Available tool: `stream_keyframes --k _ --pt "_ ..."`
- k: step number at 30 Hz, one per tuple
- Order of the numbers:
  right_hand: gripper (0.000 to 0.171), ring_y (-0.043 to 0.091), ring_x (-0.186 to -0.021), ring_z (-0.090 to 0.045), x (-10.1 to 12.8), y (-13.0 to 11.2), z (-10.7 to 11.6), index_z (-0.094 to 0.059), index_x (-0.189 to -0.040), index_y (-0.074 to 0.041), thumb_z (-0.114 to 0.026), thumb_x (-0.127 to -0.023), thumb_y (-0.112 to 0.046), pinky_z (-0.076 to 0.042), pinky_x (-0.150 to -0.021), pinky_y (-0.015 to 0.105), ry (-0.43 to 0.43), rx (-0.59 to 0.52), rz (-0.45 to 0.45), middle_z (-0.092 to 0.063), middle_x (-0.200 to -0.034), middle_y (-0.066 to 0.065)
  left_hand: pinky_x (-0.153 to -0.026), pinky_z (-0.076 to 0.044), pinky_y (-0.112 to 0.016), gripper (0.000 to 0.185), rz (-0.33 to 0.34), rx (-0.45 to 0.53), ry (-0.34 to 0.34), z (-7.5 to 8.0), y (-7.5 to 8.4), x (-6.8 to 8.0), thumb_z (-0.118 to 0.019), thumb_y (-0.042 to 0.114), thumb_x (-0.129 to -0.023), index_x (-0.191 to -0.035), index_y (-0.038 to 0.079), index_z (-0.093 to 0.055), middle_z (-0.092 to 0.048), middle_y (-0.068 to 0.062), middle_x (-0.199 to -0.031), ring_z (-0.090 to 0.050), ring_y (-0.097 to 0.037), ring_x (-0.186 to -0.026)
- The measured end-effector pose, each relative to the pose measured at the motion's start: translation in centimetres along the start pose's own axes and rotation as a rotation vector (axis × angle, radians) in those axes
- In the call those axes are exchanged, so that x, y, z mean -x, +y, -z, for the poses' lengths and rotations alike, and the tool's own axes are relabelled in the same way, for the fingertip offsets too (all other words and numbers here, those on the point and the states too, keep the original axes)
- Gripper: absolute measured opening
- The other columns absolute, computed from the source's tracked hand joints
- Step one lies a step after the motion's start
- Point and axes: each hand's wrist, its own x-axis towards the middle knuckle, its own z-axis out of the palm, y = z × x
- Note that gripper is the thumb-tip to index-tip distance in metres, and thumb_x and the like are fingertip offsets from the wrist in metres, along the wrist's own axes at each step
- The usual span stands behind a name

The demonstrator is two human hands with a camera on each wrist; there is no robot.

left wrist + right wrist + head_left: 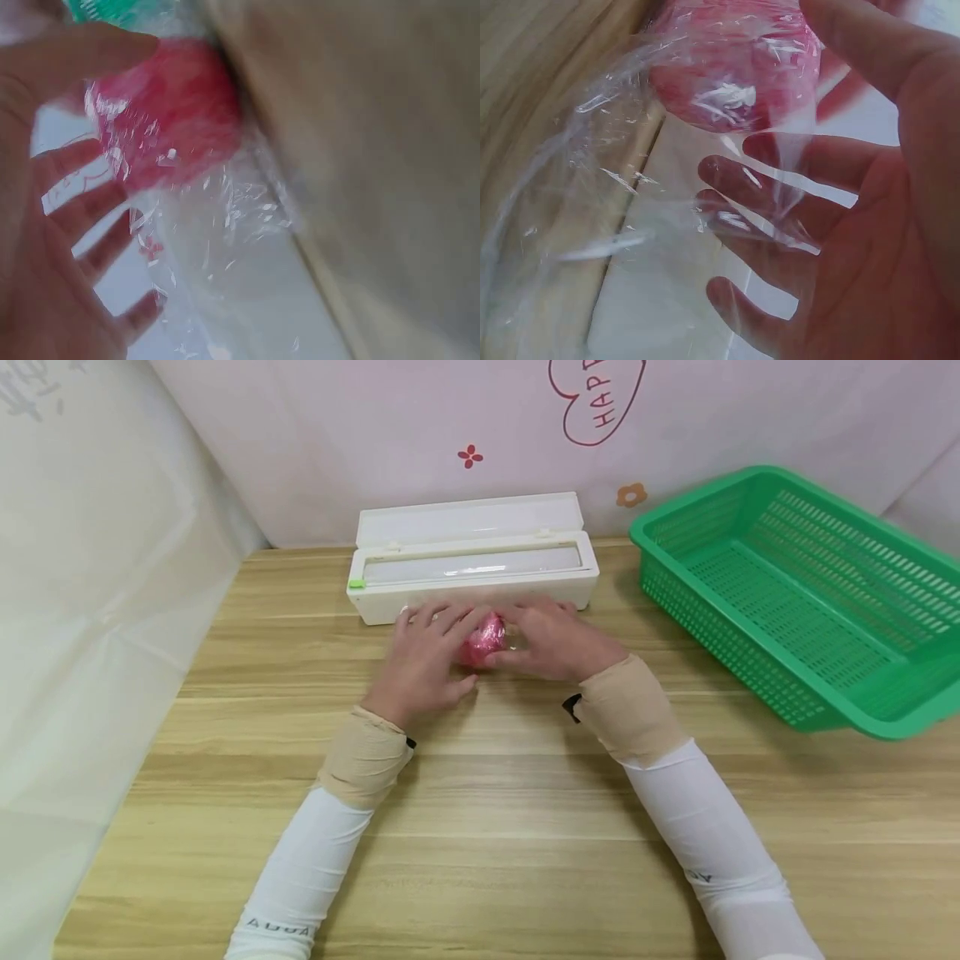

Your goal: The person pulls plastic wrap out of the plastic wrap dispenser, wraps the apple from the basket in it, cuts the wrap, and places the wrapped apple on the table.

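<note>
A pink-red rounded thing (483,642) wrapped in clear cling film (592,180) lies at the front of a white cling film dispenser (472,593); its exact kind is hidden under the film. My left hand (423,660) is at its left side. In the left wrist view, that thumb touches the wrapped thing (172,112) while the other fingers spread along the film. From the right, my right hand (562,639) reaches in, its thumb against the wrapped thing. Its other fingers show through the loose film in the right wrist view, loosely bent and apart.
The dispenser's lid (472,520) stands raised at the back, and a film roll (472,566) shows inside. A green slotted basket (720,618) stands at the right of the wooden table (480,860). Behind hangs a printed white cloth (375,435).
</note>
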Motion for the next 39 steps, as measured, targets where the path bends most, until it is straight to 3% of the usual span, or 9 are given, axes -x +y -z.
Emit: stream_keyframes --k 6,12,17,20,22,27,29,34,39 --pt "0.079 0.038 -0.156 -0.036 0.3 0.3 1.1 -0.045 -0.16 -0.017 -0.071 -0.097 -0.056 -0.028 -0.12 0.069 -0.034 -0.002 -0.1 -0.046 -0.164 0.013 -0.121 -0.028 -0.057 0.07 0.044 0.079 0.029 -0.2 -0.5 -0.1 -0.087 0.035 -0.088 -0.15 0.025 -0.057 -0.062 -0.005 -0.143 -0.042 -0.032 -0.144" --pt "0.076 0.038 -0.153 -0.041 0.9 0.7 2.7 -0.048 -0.157 -0.009 -0.068 -0.099 -0.055 -0.035 -0.125 0.061 -0.049 -0.021 -0.125 -0.046 -0.163 0.017 -0.123 -0.022 -0.061 0.067 0.066 0.177 -0.154 2.1 -1.5 0.5 -0.086 0.041 -0.087 -0.148 0.026 -0.061 -0.064 -0.005 -0.141 -0.039 -0.032 -0.146" --pt "0.069 0.038 -0.147 -0.048 1.2 1.1 3.2 -0.052 -0.153 -0.006 -0.065 -0.103 -0.051 -0.04 -0.123 0.057 -0.053 -0.088 -0.116 -0.051 -0.159 0.019 -0.124 -0.019 -0.061 0.059 0.087 0.3 -0.239 3.0 -1.9 0.8 -0.078 0.038 -0.093 -0.145 0.022 -0.055 -0.067 -0.001 -0.139 -0.041 -0.031 -0.146" --pt "0.064 0.037 -0.142 -0.054 1.3 1.4 3.1 -0.054 -0.152 -0.006 -0.061 -0.105 -0.05 -0.044 -0.12 0.056 -0.059 -0.136 -0.122 -0.054 -0.156 0.017 -0.125 -0.021 -0.061 0.052 0.098 0.293 -0.238 2.5 -1.9 0.7 -0.065 0.038 -0.1 -0.145 0.014 -0.051 -0.062 -0.007 -0.143 -0.04 -0.034 -0.148" --pt "0.062 0.037 -0.14 -0.056 1.2 1.8 2.9 -0.054 -0.151 -0.006 -0.058 -0.107 -0.05 -0.045 -0.119 0.056 -0.059 -0.152 -0.129 -0.056 -0.155 0.016 -0.126 -0.023 -0.061 0.063 0.095 0.248 -0.207 2.0 -1.5 0.6 -0.063 0.046 -0.1 -0.149 0.01 -0.049 -0.055 -0.011 -0.152 -0.038 -0.036 -0.151" --pt "0.06 0.036 -0.139 -0.058 1.0 2.7 2.6 -0.055 -0.151 -0.006 -0.051 -0.109 -0.05 -0.045 -0.12 0.056 -0.045 -0.183 -0.139 -0.058 -0.153 0.016 -0.125 -0.032 -0.058 0.096 0.109 0.098 -0.097 0.4 -0.5 0.0 -0.08 0.063 -0.085 -0.151 0.003 -0.047 -0.05 -0.015 -0.154 -0.042 -0.037 -0.148" --pt "0.06 0.037 -0.138 -0.059 1.0 2.9 2.5 -0.055 -0.15 -0.008 -0.049 -0.11 -0.051 -0.045 -0.119 0.057 -0.032 -0.201 -0.148 -0.059 -0.152 0.016 -0.123 -0.036 -0.055 0.092 0.123 0.09 -0.066 -0.1 -0.2 -0.1 -0.083 0.06 -0.084 -0.147 0.002 -0.05 -0.055 -0.015 -0.146 -0.048 -0.036 -0.141" --pt "0.065 0.037 -0.136 -0.057 1.1 3.4 2.4 -0.056 -0.149 -0.008 -0.04 -0.11 -0.058 -0.046 -0.117 0.058 0.069 -0.277 -0.198 -0.062 -0.145 0.016 -0.108 -0.051 -0.045 0.079 0.179 0.235 -0.044 -0.1 -0.5 -0.1 -0.081 0.058 -0.087 -0.141 0.007 -0.054 -0.066 -0.01 -0.13 -0.063 -0.028 -0.12" --pt "0.076 0.032 -0.128 -0.059 1.0 3.1 2.3 -0.055 -0.149 -0.009 -0.033 -0.107 -0.069 -0.045 -0.115 0.056 0.215 -0.399 -0.29 -0.065 -0.136 0.016 -0.092 -0.059 -0.04 0.064 0.203 0.433 -0.112 0.9 -1.5 0.2 -0.07 0.054 -0.097 -0.142 0.011 -0.054 -0.069 -0.006 -0.125 -0.067 -0.022 -0.108"
